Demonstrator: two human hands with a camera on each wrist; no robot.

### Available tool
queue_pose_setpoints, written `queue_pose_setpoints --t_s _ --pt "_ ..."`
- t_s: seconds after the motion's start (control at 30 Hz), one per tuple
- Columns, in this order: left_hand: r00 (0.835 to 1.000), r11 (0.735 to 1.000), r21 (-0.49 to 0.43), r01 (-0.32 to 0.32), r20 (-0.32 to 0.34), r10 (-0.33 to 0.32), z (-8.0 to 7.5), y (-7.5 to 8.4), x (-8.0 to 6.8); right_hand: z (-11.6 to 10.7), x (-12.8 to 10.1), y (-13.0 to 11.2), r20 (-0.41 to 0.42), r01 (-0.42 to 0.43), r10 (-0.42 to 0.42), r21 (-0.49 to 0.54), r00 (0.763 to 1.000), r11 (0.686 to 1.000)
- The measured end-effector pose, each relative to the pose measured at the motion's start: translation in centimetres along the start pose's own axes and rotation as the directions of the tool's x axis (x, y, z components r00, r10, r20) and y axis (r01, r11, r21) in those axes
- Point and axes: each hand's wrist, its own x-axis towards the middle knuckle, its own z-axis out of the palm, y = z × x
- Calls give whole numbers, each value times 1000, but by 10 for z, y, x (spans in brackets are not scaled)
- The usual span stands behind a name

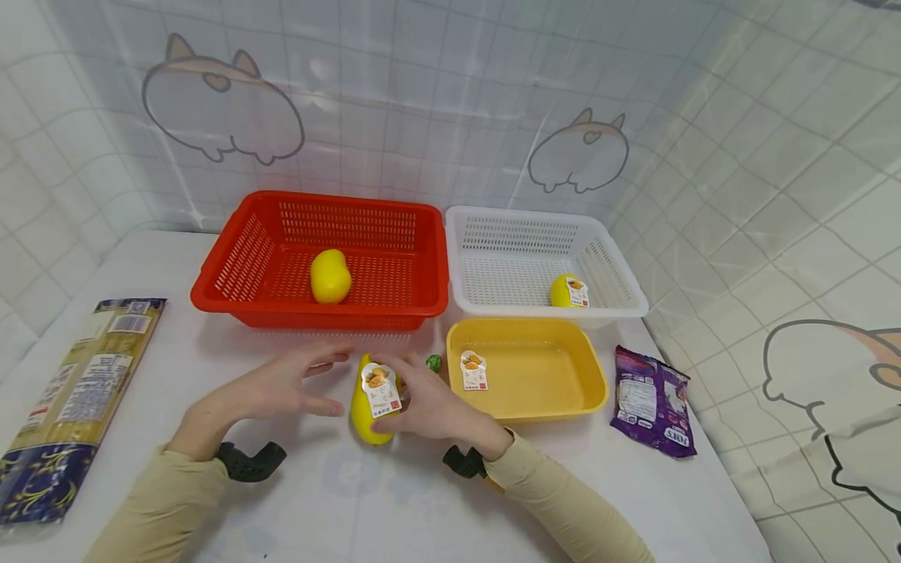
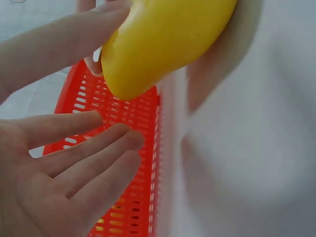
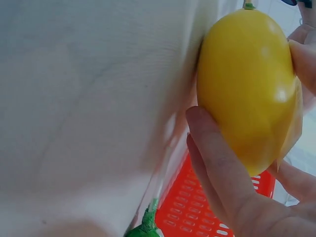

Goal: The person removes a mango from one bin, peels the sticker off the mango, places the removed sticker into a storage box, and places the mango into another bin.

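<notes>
Right hand (image 1: 429, 403) grips the labelled yellow fruit (image 1: 373, 403) on the table (image 1: 352, 500); left hand (image 1: 281, 387) open alongside, apparently clear. Sorting underway; next needs a lift toward a basket.

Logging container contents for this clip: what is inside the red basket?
The red basket holds one yellow fruit lying on its floor, left of centre. Nothing else shows inside, though the near wall hides a strip of the floor.

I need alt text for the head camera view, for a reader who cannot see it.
A person's right hand holds a yellow labelled fruit on a white table, the open left hand beside it. Behind stand a red basket, a white basket and a yellow tray.
</notes>
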Motion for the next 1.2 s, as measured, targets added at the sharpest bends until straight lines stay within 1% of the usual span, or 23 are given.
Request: queue_pose_setpoints --t_s 0.07,0.2,0.37,0.47,0.63,0.73,0.87,1.0,1.2 --pt "1000 1000 10 2 6 -2 2 -1 1 1 0 -1 1 0 0 -9 1000 1000" --pt "999 999 18 -34 12 33 7 -3 6 1 0 -1 -5 16 -16 -20 1000 1000" --pt "995 995 -14 -96 23 96 13 -5 12 1 0 0 -14 44 -44 -22 999 999" --pt "993 993 -36 -114 27 115 16 -5 15 1 0 0 -22 46 -47 -39 999 998" --pt "993 992 -69 -109 40 112 20 -6 17 0 1 -1 -12 74 -75 -64 997 995" --pt "993 992 -74 -105 48 108 21 -6 18 -1 1 -2 2 54 -54 -78 999 995" --pt "993 993 -64 -99 51 102 23 -5 19 -2 0 -2 9 -6 7 -108 1000 994" --pt "995 995 -48 -84 51 86 25 -4 19 -3 0 -2 19 -18 20 -120 1000 993" --pt "997 998 -31 -60 47 62 28 -2 19 -6 -2 -5 21 -6 9 -145 1000 989"
